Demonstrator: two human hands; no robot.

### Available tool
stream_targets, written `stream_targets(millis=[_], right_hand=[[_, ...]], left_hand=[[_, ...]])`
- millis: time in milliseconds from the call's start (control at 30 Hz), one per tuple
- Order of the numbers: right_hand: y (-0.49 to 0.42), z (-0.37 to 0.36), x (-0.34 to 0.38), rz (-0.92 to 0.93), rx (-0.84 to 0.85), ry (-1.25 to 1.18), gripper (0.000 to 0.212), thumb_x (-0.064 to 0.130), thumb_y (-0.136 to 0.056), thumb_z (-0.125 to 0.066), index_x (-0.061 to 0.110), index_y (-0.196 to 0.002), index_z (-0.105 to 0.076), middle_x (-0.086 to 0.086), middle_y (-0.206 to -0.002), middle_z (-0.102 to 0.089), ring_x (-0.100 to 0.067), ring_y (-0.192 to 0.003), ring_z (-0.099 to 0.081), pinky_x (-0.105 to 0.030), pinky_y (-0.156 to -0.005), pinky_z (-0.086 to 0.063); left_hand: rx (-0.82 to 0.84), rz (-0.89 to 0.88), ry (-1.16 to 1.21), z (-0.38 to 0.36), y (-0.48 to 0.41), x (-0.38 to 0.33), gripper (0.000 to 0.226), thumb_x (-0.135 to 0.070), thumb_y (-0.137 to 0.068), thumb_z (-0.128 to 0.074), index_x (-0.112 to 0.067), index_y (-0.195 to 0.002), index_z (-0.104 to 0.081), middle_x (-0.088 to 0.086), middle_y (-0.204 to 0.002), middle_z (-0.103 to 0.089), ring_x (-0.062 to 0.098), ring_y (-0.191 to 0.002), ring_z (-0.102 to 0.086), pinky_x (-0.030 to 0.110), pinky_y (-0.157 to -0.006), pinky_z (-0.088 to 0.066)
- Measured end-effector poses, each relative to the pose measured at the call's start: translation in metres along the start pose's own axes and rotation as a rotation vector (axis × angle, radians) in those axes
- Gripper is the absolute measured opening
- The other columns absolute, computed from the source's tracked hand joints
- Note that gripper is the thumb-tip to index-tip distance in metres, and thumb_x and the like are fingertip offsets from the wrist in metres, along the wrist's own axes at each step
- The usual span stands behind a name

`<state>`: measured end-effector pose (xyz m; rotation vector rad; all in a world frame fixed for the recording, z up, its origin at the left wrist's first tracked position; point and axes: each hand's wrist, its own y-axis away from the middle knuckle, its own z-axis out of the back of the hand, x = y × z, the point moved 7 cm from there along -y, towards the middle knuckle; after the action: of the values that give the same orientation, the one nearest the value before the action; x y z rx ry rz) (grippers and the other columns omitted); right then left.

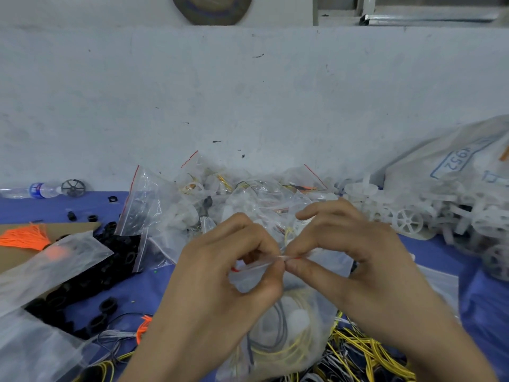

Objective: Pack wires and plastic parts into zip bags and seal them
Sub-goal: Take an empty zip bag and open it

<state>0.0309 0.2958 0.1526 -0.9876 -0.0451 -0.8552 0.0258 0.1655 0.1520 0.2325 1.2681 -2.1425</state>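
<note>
Both hands pinch the red-lined top strip of a clear zip bag (286,323) held above the blue table (154,285). My left hand (220,271) pinches the strip at its left half, thumb and fingers curled over it. My right hand (358,257) pinches it just to the right, with the index finger raised. Inside the bag I see a yellow wire coil, grey wire and a white round plastic part. Loose yellow and black wires (358,351) lie under the bag near the front edge.
A heap of filled zip bags (220,199) sits behind my hands. White plastic wheels (407,220) and a large sack (454,161) are at the right. Black rings (91,274), empty bags, orange wires (24,237) and a water bottle (38,189) are at the left.
</note>
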Motion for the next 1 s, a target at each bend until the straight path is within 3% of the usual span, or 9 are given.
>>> stream_targets(millis=[233,433,533,667,867,1000], right_hand=[[0.000,0.006,-0.004,-0.029,-0.004,0.070,0.008,0.032,-0.080,-0.064,0.032,-0.073,-0.062,0.016,-0.082,-0.062,-0.004,-0.102,-0.053,-0.038,-0.087,-0.042],[-0.001,-0.012,0.008,0.023,0.042,0.139,0.017,0.039,-0.085,-0.050,0.031,-0.079,-0.063,0.016,-0.085,-0.057,-0.002,-0.103,-0.048,-0.058,-0.096,-0.038],[-0.001,-0.006,0.003,-0.031,0.029,0.088,0.015,0.042,-0.082,-0.058,0.030,-0.077,-0.064,0.017,-0.085,-0.059,-0.001,-0.105,-0.048,-0.059,-0.098,-0.036],[0.000,-0.008,0.002,-0.022,0.058,0.075,0.007,0.031,-0.083,-0.060,0.029,-0.076,-0.061,0.018,-0.085,-0.059,-0.002,-0.107,-0.047,-0.056,-0.097,-0.036],[0.001,-0.004,-0.008,-0.103,0.037,0.019,0.013,0.044,-0.077,-0.067,0.034,-0.071,-0.060,0.015,-0.085,-0.061,0.000,-0.109,-0.047,-0.055,-0.102,-0.033],[0.003,0.003,-0.008,-0.051,0.007,0.137,0.011,0.043,-0.081,-0.059,0.038,-0.072,-0.055,0.020,-0.091,-0.056,0.004,-0.108,-0.044,-0.057,-0.099,-0.036]], left_hand=[[-0.003,-0.006,-0.091,0.006,0.000,0.002,0.014,-0.032,-0.074,-0.051,-0.023,-0.065,-0.057,-0.010,-0.069,-0.050,0.007,-0.062,-0.049,0.010,-0.057,-0.033],[-0.037,-0.021,-0.260,0.014,0.004,-0.002,0.016,-0.038,-0.074,-0.053,-0.027,-0.066,-0.062,-0.017,-0.069,-0.053,0.002,-0.058,-0.050,0.027,-0.052,-0.041],[-0.029,-0.023,-0.247,0.016,0.004,-0.001,0.015,-0.037,-0.074,-0.053,-0.028,-0.066,-0.061,-0.018,-0.068,-0.051,0.000,-0.058,-0.049,0.023,-0.053,-0.040],[-0.001,0.019,-0.226,0.012,0.005,0.005,0.014,-0.041,-0.073,-0.051,-0.032,-0.065,-0.059,-0.020,-0.067,-0.049,-0.003,-0.059,-0.047,0.013,-0.053,-0.036],[0.049,0.013,-0.188,0.007,0.004,0.009,0.019,-0.042,-0.078,-0.051,-0.030,-0.068,-0.061,-0.019,-0.071,-0.053,-0.003,-0.062,-0.050,0.009,-0.056,-0.034],[0.037,-0.004,-0.151,0.006,0.003,0.009,0.018,-0.040,-0.079,-0.052,-0.029,-0.067,-0.059,-0.015,-0.069,-0.050,-0.001,-0.061,-0.049,0.010,-0.057,-0.034]])
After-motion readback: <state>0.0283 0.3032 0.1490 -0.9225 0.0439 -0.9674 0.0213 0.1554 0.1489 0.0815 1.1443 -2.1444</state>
